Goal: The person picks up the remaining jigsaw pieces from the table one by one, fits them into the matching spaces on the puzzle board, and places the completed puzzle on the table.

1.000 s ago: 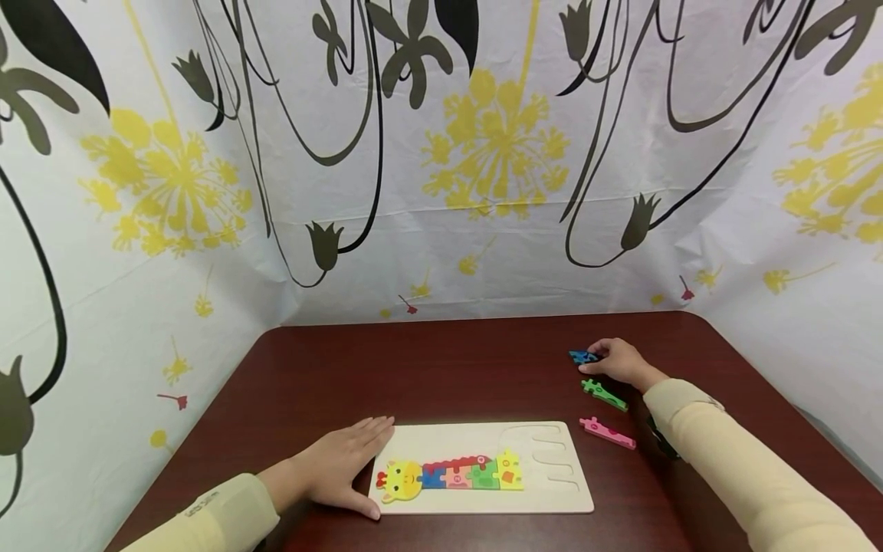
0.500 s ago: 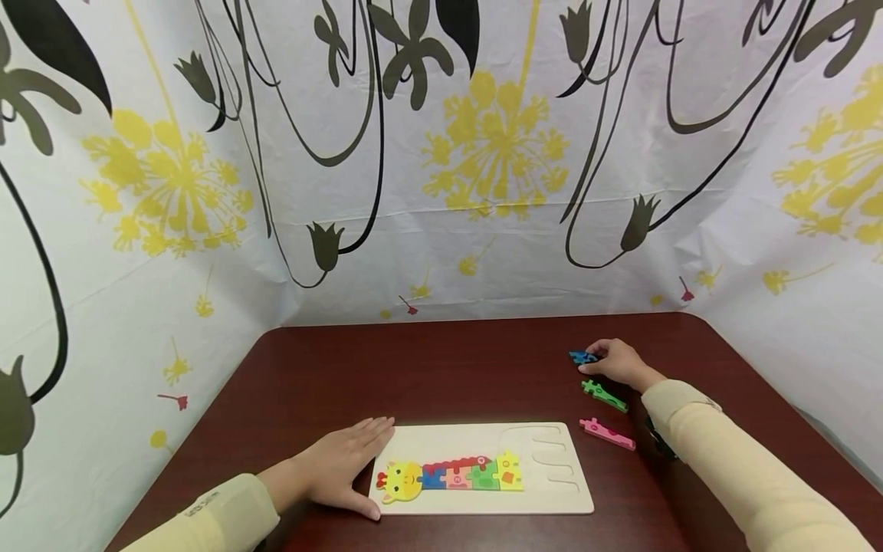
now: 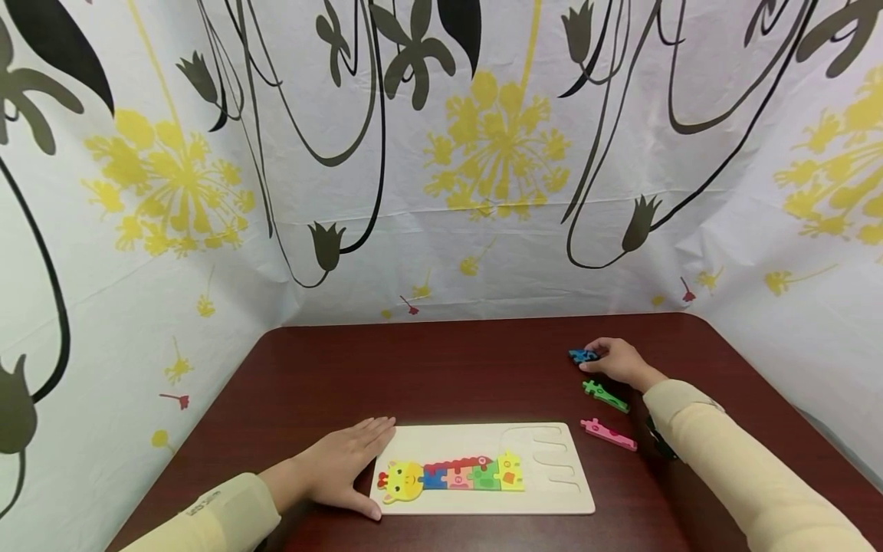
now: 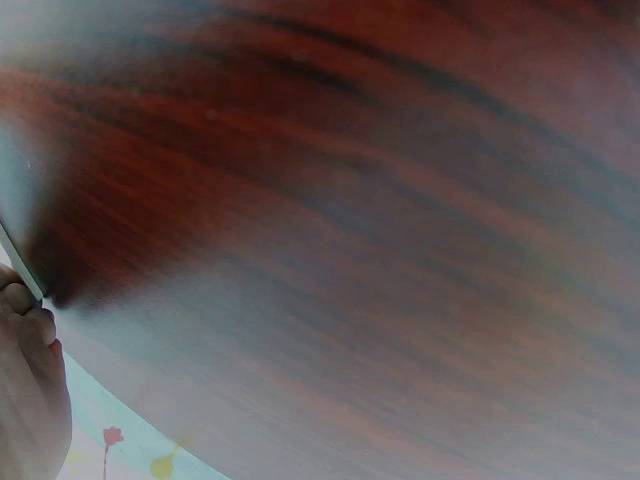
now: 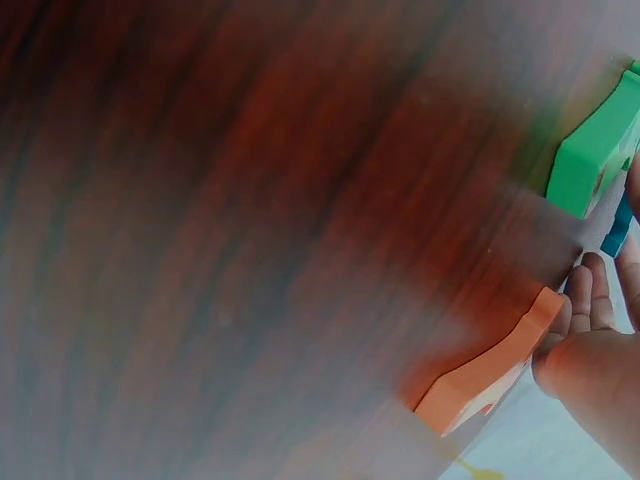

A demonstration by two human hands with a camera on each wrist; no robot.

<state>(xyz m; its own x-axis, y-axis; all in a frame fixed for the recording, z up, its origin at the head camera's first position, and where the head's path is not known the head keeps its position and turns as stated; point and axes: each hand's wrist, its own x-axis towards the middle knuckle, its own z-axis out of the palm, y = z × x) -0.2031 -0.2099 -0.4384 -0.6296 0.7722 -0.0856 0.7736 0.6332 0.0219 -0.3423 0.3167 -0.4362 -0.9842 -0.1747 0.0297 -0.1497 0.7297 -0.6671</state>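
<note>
A pale wooden puzzle board (image 3: 545,502) lies flat on the table, with a row of colourful giraffe pieces (image 3: 458,477) set in it and bare leg-shaped recesses at its right. My left hand (image 3: 345,464) rests along the board's left edge, thumb and fingers spread. At the far right, my right hand (image 3: 618,363) pinches a blue puzzle piece (image 3: 581,356) low over the table; whether the piece touches the surface I cannot tell. Nearer to me lie a green puzzle piece (image 3: 605,395) and a pink puzzle piece (image 3: 608,435). The right wrist view shows an orange piece (image 5: 490,370) beside that hand.
The dark red-brown table (image 3: 414,376) has rounded far corners. A white cloth (image 3: 441,261) printed with flowers hangs behind it and along both sides. Only part of the left hand (image 4: 30,390) shows in the left wrist view.
</note>
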